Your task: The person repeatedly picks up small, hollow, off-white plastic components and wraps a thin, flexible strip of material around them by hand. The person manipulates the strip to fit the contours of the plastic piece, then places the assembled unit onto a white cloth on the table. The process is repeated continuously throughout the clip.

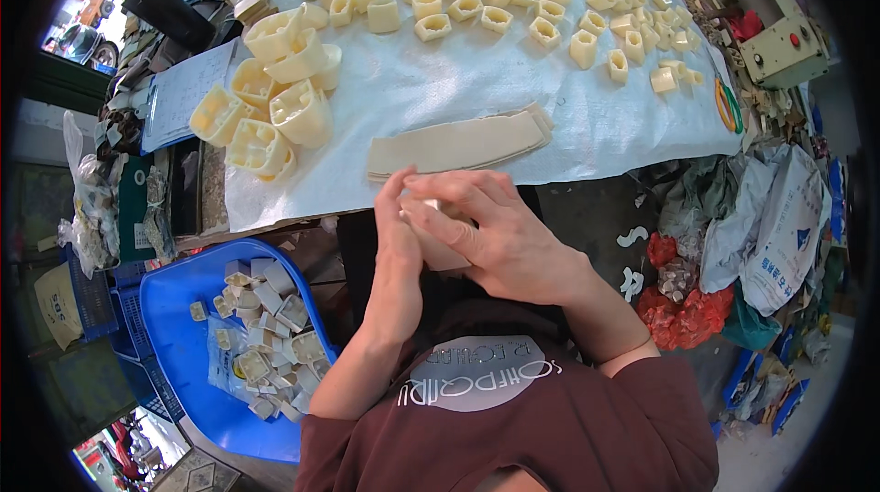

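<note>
My left hand [396, 240] and my right hand [504, 235] are closed together in front of my chest, by the table's near edge. Between them they grip a small pale beige block [442, 249], its flat side showing below my right fingers. The rest of it is hidden by my hands, so I cannot tell its full shape. Just beyond my fingertips lies a stack of long beige strips [458, 142], slightly curved and fanned at the right end. Left of the strips, larger cream hollow moulded pieces [302, 114] are heaped on each other.
Many small cream hollow pieces [426, 5] are spread across the white sheet [440, 71] on the table. A blue tub [165, 327] of beige-covered pieces stands at my left. Bags [779, 226] and red plastic [683, 318] crowd the right. A control box [784, 52] sits far right.
</note>
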The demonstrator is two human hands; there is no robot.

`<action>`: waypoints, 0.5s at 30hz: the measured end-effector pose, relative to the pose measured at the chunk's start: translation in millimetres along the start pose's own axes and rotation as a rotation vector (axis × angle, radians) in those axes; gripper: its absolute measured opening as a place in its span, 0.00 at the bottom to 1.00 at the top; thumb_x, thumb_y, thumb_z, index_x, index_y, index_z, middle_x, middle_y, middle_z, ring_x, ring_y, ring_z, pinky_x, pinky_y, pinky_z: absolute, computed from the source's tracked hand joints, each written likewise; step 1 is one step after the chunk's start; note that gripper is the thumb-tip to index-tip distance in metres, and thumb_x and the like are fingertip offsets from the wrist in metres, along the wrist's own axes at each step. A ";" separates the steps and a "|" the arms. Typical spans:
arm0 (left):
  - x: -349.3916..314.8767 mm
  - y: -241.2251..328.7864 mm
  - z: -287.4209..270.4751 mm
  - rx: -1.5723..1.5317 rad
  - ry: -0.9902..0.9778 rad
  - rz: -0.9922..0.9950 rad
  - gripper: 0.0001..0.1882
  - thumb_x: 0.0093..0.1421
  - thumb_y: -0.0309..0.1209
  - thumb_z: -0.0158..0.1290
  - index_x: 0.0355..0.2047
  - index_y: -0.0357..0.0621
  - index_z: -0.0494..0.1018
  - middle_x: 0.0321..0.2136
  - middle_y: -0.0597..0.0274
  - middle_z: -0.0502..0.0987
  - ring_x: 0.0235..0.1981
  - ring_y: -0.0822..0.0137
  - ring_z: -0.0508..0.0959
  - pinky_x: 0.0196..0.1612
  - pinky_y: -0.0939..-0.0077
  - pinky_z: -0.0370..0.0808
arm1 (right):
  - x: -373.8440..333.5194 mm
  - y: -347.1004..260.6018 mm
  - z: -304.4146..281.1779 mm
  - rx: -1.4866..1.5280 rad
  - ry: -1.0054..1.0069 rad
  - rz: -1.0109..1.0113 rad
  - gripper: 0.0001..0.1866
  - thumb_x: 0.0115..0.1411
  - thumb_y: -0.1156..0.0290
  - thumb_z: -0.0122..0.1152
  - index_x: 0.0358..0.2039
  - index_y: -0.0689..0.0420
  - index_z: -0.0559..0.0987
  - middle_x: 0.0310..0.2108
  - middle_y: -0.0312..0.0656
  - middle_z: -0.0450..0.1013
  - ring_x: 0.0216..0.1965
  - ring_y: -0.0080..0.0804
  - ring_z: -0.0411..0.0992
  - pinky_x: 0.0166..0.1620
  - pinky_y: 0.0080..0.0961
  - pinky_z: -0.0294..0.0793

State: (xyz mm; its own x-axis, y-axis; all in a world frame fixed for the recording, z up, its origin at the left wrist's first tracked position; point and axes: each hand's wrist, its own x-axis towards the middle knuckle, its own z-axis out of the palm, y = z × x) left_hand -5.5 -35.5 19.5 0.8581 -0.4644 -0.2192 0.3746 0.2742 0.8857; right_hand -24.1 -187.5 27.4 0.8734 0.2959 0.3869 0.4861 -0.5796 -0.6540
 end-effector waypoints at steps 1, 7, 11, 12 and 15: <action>-3.6 -0.5 -3.4 0.114 -0.022 0.080 0.38 0.61 0.56 0.37 0.62 0.43 0.45 0.55 0.52 0.59 0.57 0.59 0.61 0.58 0.65 0.58 | -0.9 1.7 -0.4 0.037 0.022 0.059 0.40 0.35 0.70 0.74 0.52 0.54 0.67 0.54 0.45 0.60 0.53 0.45 0.61 0.52 0.37 0.64; 0.7 -14.0 4.2 0.045 -0.069 0.183 0.42 0.61 0.50 0.44 0.62 0.34 0.41 0.60 0.52 0.53 0.59 0.61 0.59 0.59 0.67 0.56 | -10.8 9.0 10.7 0.864 0.333 0.618 0.52 0.31 0.49 0.77 0.53 0.63 0.64 0.44 0.42 0.68 0.49 0.28 0.65 0.51 0.24 0.65; 3.0 -35.9 -3.1 -0.092 -0.125 0.164 0.37 0.63 0.53 0.36 0.63 0.43 0.40 0.53 0.55 0.59 0.50 0.62 0.65 0.49 0.70 0.66 | -15.8 4.0 27.2 0.876 0.275 0.506 0.47 0.48 0.37 0.56 0.56 0.66 0.62 0.49 0.47 0.64 0.48 0.31 0.64 0.47 0.25 0.66; 5.7 -34.9 -2.7 -0.154 -0.138 0.155 0.37 0.63 0.54 0.36 0.62 0.44 0.40 0.51 0.56 0.60 0.47 0.63 0.66 0.46 0.70 0.67 | -19.7 6.2 23.7 0.881 0.219 0.503 0.46 0.51 0.37 0.51 0.56 0.66 0.61 0.49 0.48 0.63 0.48 0.32 0.64 0.46 0.24 0.67; 5.6 -33.2 1.5 -0.282 -0.099 0.106 0.35 0.63 0.55 0.35 0.61 0.46 0.43 0.48 0.57 0.62 0.40 0.67 0.68 0.39 0.72 0.67 | -18.7 4.1 23.7 0.842 0.187 0.456 0.45 0.57 0.36 0.40 0.57 0.67 0.60 0.48 0.48 0.63 0.45 0.30 0.64 0.41 0.23 0.67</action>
State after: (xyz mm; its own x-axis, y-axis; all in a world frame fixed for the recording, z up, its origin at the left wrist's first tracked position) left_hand -13.7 -48.5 -10.4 0.8647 -0.4961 -0.0784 0.3788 0.5417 0.7504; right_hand -37.7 -177.4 2.1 0.9995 0.0101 0.0312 0.0294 0.1449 -0.9890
